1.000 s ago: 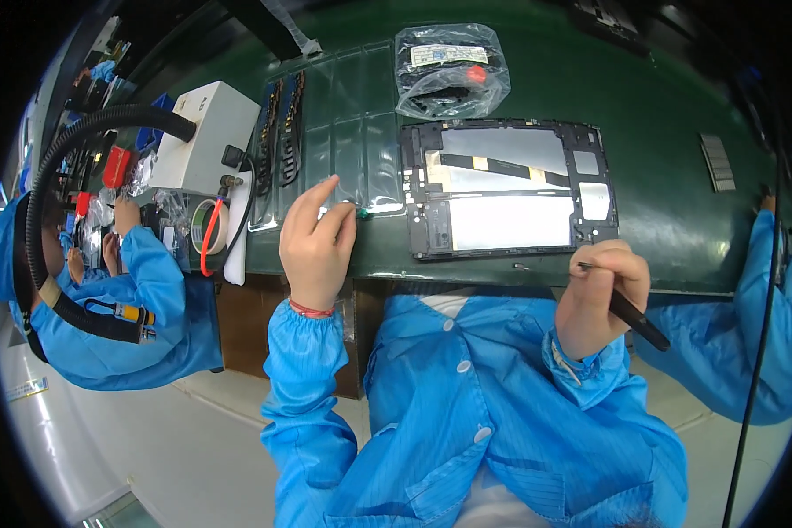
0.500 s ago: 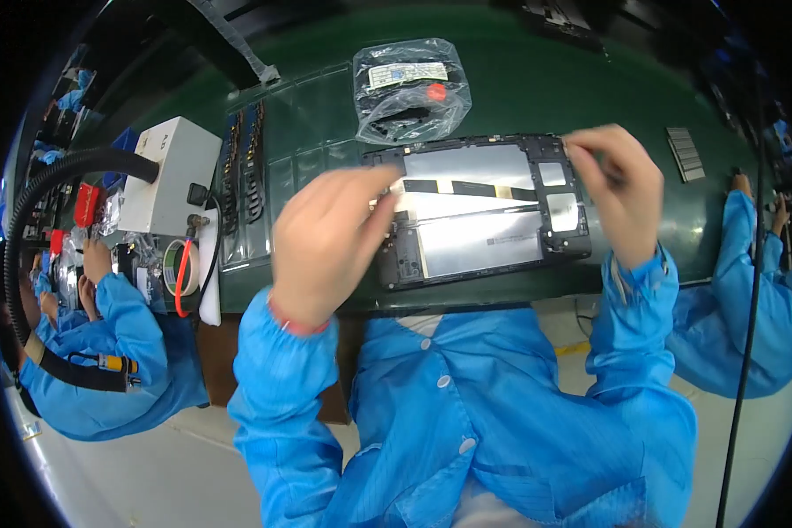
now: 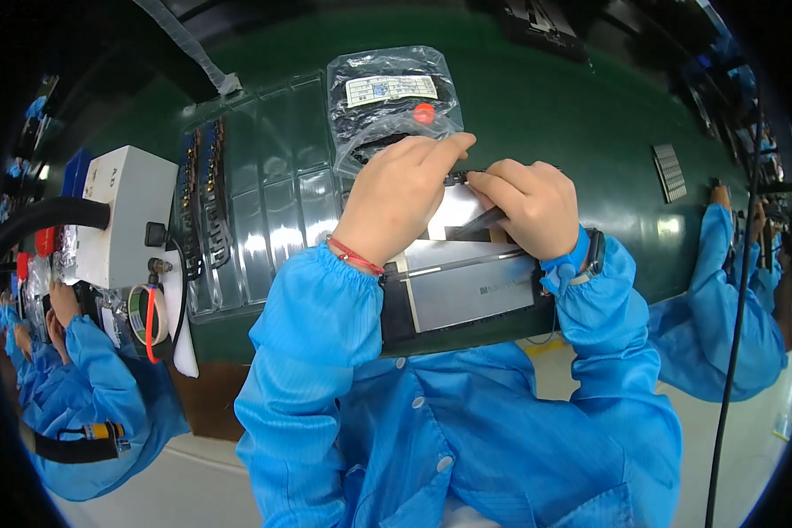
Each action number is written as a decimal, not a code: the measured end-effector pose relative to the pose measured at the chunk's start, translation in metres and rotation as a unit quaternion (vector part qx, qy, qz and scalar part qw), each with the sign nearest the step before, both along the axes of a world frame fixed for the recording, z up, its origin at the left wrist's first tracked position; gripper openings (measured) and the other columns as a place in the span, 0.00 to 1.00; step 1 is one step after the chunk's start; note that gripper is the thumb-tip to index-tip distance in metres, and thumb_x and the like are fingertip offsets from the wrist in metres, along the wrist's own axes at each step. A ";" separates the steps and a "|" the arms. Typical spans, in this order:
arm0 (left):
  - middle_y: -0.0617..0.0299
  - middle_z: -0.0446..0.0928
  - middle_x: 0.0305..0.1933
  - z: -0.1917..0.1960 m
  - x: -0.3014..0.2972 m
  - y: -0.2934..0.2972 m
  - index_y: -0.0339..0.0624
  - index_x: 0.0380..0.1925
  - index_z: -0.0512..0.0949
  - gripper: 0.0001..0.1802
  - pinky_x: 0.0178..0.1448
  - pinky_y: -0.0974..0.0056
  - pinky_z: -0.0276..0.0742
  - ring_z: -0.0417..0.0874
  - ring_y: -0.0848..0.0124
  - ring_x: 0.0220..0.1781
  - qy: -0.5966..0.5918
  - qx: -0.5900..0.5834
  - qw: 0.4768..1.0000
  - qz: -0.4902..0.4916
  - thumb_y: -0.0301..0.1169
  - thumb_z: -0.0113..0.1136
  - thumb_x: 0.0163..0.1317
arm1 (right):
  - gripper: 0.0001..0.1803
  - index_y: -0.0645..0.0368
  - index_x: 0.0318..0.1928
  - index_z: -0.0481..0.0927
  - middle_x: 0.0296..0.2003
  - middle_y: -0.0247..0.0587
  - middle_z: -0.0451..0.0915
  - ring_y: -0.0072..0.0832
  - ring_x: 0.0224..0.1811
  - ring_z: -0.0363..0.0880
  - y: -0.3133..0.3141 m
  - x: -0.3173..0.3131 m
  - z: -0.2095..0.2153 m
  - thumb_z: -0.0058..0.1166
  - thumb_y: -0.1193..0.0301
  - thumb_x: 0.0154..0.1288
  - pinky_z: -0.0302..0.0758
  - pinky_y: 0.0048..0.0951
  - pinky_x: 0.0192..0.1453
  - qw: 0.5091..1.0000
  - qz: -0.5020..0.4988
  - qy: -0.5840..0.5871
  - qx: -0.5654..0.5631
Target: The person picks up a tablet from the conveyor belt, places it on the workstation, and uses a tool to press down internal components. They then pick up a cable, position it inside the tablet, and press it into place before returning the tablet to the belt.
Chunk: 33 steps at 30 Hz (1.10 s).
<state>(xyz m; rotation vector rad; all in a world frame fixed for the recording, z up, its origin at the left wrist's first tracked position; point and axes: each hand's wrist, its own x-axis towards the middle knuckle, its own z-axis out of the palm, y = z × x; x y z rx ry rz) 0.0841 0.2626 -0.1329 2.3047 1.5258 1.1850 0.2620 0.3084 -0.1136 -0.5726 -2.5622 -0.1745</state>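
An opened tablet-like device [image 3: 466, 290] with a black frame and silvery inner plates lies on the green bench in front of me. My left hand [image 3: 396, 198] rests on its upper left part, fingers reaching to the top edge. My right hand [image 3: 528, 202] grips a dark pen-like tool [image 3: 477, 224] whose tip lies on the plate under both hands. The device's upper half is hidden by my hands.
A clear bag of black parts [image 3: 387, 101] lies just beyond the device. A clear tray [image 3: 238, 220] with black strips sits to the left, beside a white box [image 3: 119, 216]. A roll of tape [image 3: 148, 312] lies nearby. Co-workers in blue sleeves work at both sides.
Both hands have come together over the top of the device; the right hand moved in from the right edge with the tool, and the view has shifted closer.
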 end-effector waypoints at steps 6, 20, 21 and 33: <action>0.61 0.78 0.39 -0.003 -0.002 0.002 0.41 0.50 0.67 0.27 0.49 0.59 0.69 0.75 0.61 0.44 -0.024 -0.011 1.000 -0.009 0.14 0.47 0.46 | 0.13 0.55 0.33 0.77 0.26 0.30 0.73 0.25 0.24 0.74 0.002 -0.001 -0.002 0.55 0.72 0.40 0.66 0.25 0.26 0.999 0.012 -0.044 -0.015; 0.63 0.74 0.33 0.010 0.011 -0.012 0.44 0.53 0.66 0.30 0.63 0.43 0.49 0.75 0.68 0.45 0.192 -0.007 0.981 0.016 0.18 0.50 0.45 | 0.07 0.61 0.34 0.80 0.28 0.41 0.76 0.31 0.29 0.76 0.003 0.051 0.019 0.55 0.78 0.51 0.72 0.28 0.32 0.937 -0.187 0.168 -0.241; 0.63 0.74 0.33 0.011 0.012 -0.010 0.44 0.53 0.66 0.30 0.63 0.43 0.49 0.75 0.68 0.45 0.191 -0.002 0.982 0.010 0.18 0.50 0.45 | 0.09 0.60 0.35 0.80 0.29 0.40 0.75 0.32 0.30 0.76 0.003 0.059 0.012 0.56 0.79 0.49 0.72 0.29 0.33 0.931 -0.207 0.150 -0.261; 0.66 0.75 0.45 0.019 0.007 -0.019 0.49 0.42 0.75 0.20 0.63 0.40 0.49 0.71 0.67 0.53 0.196 -0.060 0.979 -0.016 0.22 0.50 0.45 | 0.06 0.62 0.36 0.75 0.28 0.41 0.78 0.25 0.32 0.78 0.004 0.064 0.005 0.51 0.78 0.57 0.72 0.22 0.36 0.842 -0.171 0.281 -0.427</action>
